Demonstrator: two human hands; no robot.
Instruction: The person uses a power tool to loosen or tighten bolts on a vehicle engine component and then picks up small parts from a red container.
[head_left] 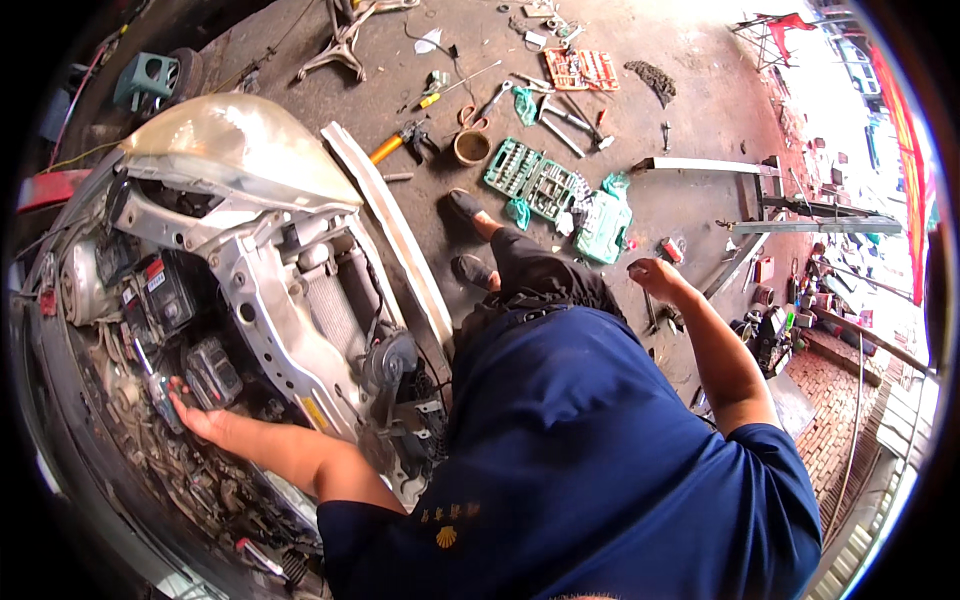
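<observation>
Over the open engine bay point(165, 470) of a car at the left, my left hand point(200, 415) grips a tool point(160, 390) with a bluish handle and metal shaft. It is beside a black engine component point(215, 372), below the battery point(175, 290). My right hand point(660, 280) is raised at my right side, fingers curled; what they hold, if anything, is too small to make out. A thin dark tool shows just below that hand; I cannot tell whether it is held or lying on the floor.
A green socket case point(525, 175), orange tool set point(580, 70), hammer point(600, 140), bolt cutters point(385, 148) and bowl point(472, 148) lie on the floor ahead. A long bumper beam point(395, 235) lies beside the car. Metal frames point(815, 225) and clutter stand at the right.
</observation>
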